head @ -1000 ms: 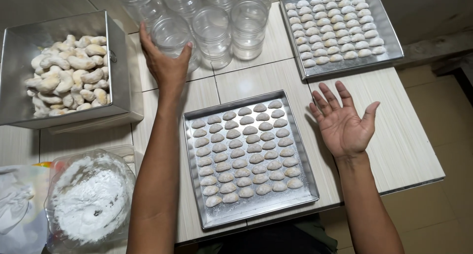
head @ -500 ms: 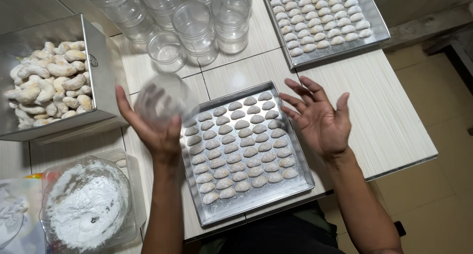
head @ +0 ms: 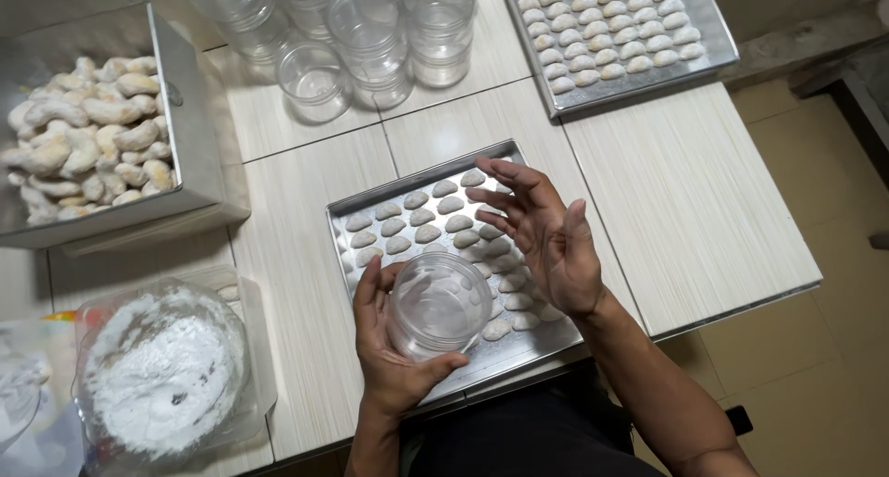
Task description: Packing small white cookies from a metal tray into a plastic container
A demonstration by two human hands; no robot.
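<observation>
Clear round plastic jar (head: 437, 303) gripped in the left hand (head: 394, 352), low centre of frame, over the near metal tray of pale crescent cookies (head: 407, 204).

The right hand (head: 544, 232) hovers beside it, fingers spread and holding nothing. A loose grip could drop the jar onto the cookies; the tray's near edge overhangs the table edge, while open tabletop (head: 685, 199) lies right.

Pale tiled table (head: 685, 208), perhaps beige floor (head: 815, 162)
</observation>
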